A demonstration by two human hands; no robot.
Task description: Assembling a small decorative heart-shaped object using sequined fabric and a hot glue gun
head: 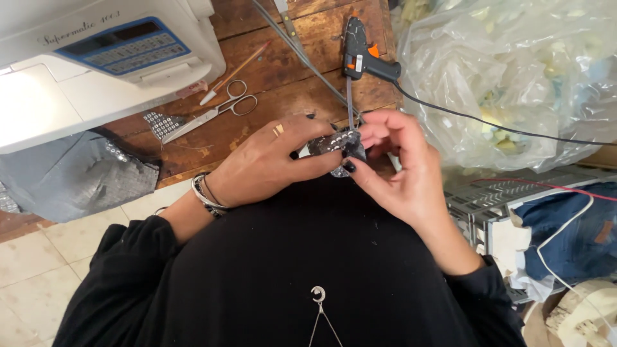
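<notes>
Behind both hands (334, 160), glue gun (363, 58), scissors (215, 114), sewing machine (96, 58), plastic bag (514, 77)

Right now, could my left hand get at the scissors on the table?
Probably yes. The left hand pinches the small studded piece with the right hand, but the scissors lie just beyond it on the wooden table, with nothing between.

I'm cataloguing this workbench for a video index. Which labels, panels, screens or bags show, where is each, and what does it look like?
Sewing machine panel: top left, blue-bordered rectangle on white housing.
Glue gun label: top centre, small white sticker on the black body.
Plastic bag: top right, clear, crinkled, holding pale scraps.
No lit screen is visible.
</notes>
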